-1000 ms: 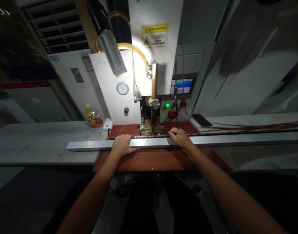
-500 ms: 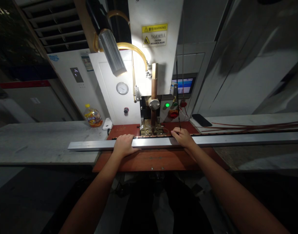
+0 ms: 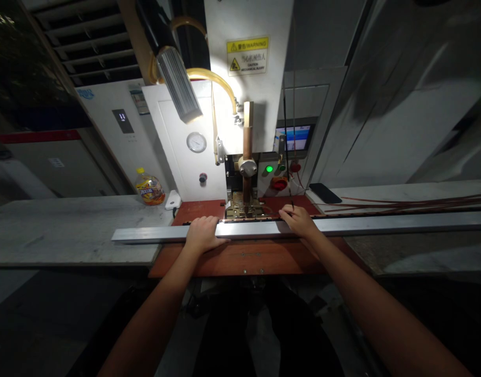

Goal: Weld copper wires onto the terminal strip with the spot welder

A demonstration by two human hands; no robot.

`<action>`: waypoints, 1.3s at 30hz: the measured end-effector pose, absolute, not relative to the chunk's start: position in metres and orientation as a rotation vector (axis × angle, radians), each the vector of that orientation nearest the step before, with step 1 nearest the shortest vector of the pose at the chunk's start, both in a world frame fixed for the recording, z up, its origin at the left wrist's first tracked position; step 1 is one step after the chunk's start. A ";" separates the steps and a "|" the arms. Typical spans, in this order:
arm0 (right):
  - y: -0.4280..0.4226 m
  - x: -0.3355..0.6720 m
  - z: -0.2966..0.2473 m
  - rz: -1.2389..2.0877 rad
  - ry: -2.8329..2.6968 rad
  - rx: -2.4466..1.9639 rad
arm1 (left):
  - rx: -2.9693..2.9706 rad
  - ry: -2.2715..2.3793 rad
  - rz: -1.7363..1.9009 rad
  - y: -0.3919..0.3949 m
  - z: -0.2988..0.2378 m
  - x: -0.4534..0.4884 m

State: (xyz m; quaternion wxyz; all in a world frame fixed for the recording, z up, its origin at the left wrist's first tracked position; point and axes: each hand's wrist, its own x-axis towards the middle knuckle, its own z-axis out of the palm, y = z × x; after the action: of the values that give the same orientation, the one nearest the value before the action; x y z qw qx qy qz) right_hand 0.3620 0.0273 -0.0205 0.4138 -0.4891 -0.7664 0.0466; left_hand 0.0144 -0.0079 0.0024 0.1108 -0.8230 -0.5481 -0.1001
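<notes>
A long silvery metal bar [image 3: 260,229] lies crosswise over the reddish-brown work plate [image 3: 225,259]. My left hand [image 3: 203,234] is wrapped over the bar left of the middle, with its thumb along the near side. Farther right, my right hand [image 3: 299,221] rests at the bar with its fingers pinched around the lower end of a thin dark rod [image 3: 287,152], which stands nearly upright. Between the hands, just behind the bar, is a brassy fixture [image 3: 237,206] under a copper-coloured upright electrode [image 3: 247,141]. A dark strip with copper-coloured spots runs along the bar's far edge.
A yellow-capped bottle [image 3: 149,187] and a small white device [image 3: 173,200] stand on the left worktop. To the right lie a black phone [image 3: 325,192] and several thin brown strips [image 3: 413,203]. A lamp [image 3: 179,86] lights the machine, whose green button [image 3: 269,169] glows.
The bar has slid slightly to the right, and both hands have shifted right with it. The rod's lower end has moved a little right too. My grips look the same.
</notes>
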 end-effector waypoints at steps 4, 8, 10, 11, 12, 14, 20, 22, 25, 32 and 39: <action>0.026 0.362 -0.019 0.122 -1.926 -1.230 | -2.419 -1.606 -0.309 -0.007 0.001 0.015; 0.025 0.362 -0.018 0.123 -1.925 -1.231 | -2.425 -1.605 -0.311 -0.006 0.000 0.014; 0.025 0.361 -0.017 0.122 -1.924 -1.235 | -2.419 -1.610 -0.303 -0.006 0.000 0.014; 0.025 0.361 -0.017 0.122 -1.924 -1.238 | -2.414 -1.616 -0.299 -0.006 0.000 0.014; 0.025 0.361 -0.017 0.122 -1.924 -1.240 | -2.411 -1.621 -0.296 -0.006 0.000 0.014; 0.025 0.361 -0.018 0.123 -1.927 -1.240 | -2.411 -1.632 -0.293 -0.007 0.000 0.015; 0.025 0.361 -0.019 0.115 -1.929 -1.240 | -2.425 -1.664 -0.298 -0.009 0.001 0.016; 0.024 0.361 -0.019 0.112 -1.931 -1.239 | -2.426 -1.671 -0.293 -0.009 0.001 0.016; 0.024 0.361 -0.018 0.109 -1.934 -1.240 | -2.427 -1.666 -0.293 -0.008 0.001 0.016; 0.022 0.361 -0.019 0.094 -1.954 -1.239 | -2.420 -1.640 -0.304 -0.009 0.000 0.015; 0.027 0.360 -0.018 0.087 -1.974 -1.257 | -2.430 -1.662 -0.285 -0.006 0.002 0.015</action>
State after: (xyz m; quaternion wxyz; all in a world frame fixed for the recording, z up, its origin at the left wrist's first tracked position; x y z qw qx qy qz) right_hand 0.3601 0.0266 -0.0184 0.3892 -0.4942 -0.7766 0.0344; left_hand 0.0151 -0.0062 0.0018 0.0921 -0.8181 -0.5595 -0.0959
